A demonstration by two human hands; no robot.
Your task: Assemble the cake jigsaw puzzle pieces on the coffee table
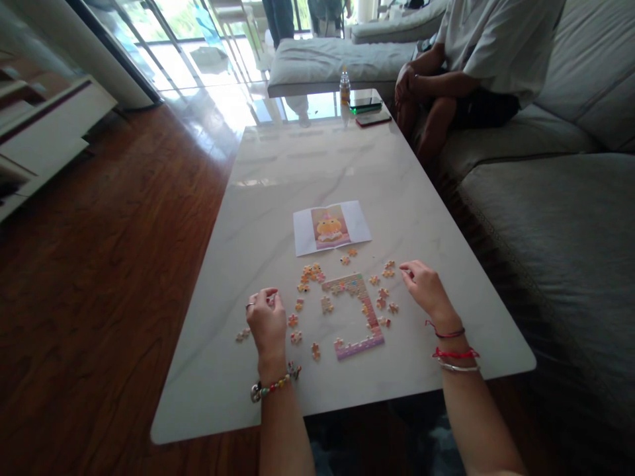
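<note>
A partly joined jigsaw puzzle [373,311] lies on the white table, its pieces forming the top, right and bottom edges around an open middle. My left hand [266,324] is over the table left of the puzzle, fingers curled together; what is inside them is hidden. To the right, my right hand [426,287] has its fingertips pinched beside a few loose pieces [389,268]; anything between them is too small to make out. A cluster of orange puzzle pieces [311,274] sits at the puzzle's upper left. One joined clump [326,305] rests inside the frame.
Beyond the puzzle lies a creased reference sheet [331,227] with a picture. Phones [373,119] and a bottle [344,87] stand at the table's far end. A seated person [476,66] is on the grey sofa [555,211] along the right side.
</note>
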